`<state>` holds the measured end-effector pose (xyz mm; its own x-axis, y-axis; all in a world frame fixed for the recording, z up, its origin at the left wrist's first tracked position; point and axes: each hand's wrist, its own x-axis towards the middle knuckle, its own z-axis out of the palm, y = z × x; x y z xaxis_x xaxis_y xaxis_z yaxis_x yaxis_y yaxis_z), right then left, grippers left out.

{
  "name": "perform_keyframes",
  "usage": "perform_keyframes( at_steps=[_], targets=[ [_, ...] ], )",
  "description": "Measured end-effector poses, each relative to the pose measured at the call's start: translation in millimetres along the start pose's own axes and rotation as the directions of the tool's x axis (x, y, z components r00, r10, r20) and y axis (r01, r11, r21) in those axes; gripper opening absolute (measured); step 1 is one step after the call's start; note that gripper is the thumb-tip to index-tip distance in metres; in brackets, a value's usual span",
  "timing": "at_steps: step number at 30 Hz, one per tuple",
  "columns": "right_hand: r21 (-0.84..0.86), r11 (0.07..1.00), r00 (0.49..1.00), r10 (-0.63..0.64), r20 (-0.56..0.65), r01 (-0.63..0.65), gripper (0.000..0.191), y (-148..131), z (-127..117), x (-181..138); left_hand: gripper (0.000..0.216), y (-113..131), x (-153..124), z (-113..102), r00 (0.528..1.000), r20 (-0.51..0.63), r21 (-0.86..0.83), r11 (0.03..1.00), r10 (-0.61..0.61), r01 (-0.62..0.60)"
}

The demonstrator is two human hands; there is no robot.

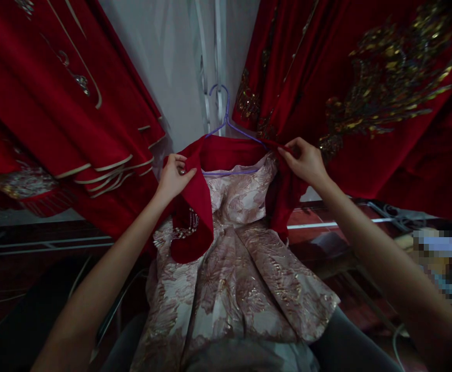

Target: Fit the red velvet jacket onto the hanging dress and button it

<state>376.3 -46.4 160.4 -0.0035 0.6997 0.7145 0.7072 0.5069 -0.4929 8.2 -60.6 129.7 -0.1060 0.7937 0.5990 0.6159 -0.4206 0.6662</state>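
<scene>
A pale pink brocade dress point(226, 279) with a metallic sheen lies spread over my lap. A purple wire hanger point(226, 111) sits at its top, its hook pointing away from me. Over the hanger's shoulders lies a red jacket point(193, 237), with beaded trim on its left front. My left hand point(174, 178) pinches the jacket's left shoulder between thumb and fingers. On the other side, my right hand point(302, 159) grips the right shoulder edge of the same jacket. The hanger's lower bar shows across the neckline of the dress.
Red garments with pale piping point(74, 103) hang at the left. At the right hangs red cloth with gold sequin embroidery point(389, 77). A pale wall point(160, 46) stands between them. Cables point(391, 214) and blurred items lie low on the right.
</scene>
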Motion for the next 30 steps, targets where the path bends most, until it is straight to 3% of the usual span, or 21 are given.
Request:
perform_keyframes(
  at_steps=[3, 5, 9, 11, 15, 20, 25, 30],
  targets=[
    [0.259, 0.964, 0.998, 0.051, 0.044, -0.060, 0.034, -9.4, 20.1, 1.2, 0.031, 7.3, 1.3, 11.6, 0.995, -0.069, -0.185, 0.981, -0.077, 0.063],
    [0.411, 0.908, 0.997, 0.053, 0.064, -0.075, 0.039, -26.2, 42.4, -0.7, 0.026, 23.4, 0.6, 25.7, 0.997, -0.059, -0.237, 0.971, -0.050, 0.034],
    [0.581, 0.813, 0.976, -0.094, 0.195, -0.038, 0.040, -70.0, 88.3, -12.7, 0.016, 54.1, -6.7, 58.2, 0.990, 0.095, -0.213, 0.974, 0.104, -0.082],
    [0.602, 0.797, 0.970, -0.111, 0.216, -0.043, 0.040, -83.4, 101.3, -21.3, 0.015, 58.1, -12.5, 68.1, 0.974, 0.194, -0.197, 0.978, 0.113, -0.075],
    [0.636, 0.758, 0.956, -0.058, 0.286, -0.145, 0.037, -86.4, 102.1, -36.6, 0.020, 51.7, -24.9, 71.2, 0.982, 0.162, -0.286, 0.957, 0.098, -0.048],
    [0.733, 0.607, 0.935, 0.046, 0.353, -0.307, 0.032, -79.9, 91.5, -51.5, 0.026, 50.4, -39.5, 68.9, 0.988, 0.115, -0.344, 0.937, 0.105, -0.059],
    [0.758, 0.574, 0.936, 0.042, 0.349, -0.308, 0.033, -72.6, 91.5, -62.2, 0.022, 47.1, -46.0, 68.9, 1.000, 0.013, -0.388, 0.922, -0.013, 0.017],
    [0.760, 0.581, 0.945, 0.046, 0.325, -0.290, 0.029, -72.6, 92.3, -63.2, 0.010, 47.2, -42.2, 64.0, 0.991, 0.111, -0.240, 0.970, 0.068, -0.040]
  ],
)
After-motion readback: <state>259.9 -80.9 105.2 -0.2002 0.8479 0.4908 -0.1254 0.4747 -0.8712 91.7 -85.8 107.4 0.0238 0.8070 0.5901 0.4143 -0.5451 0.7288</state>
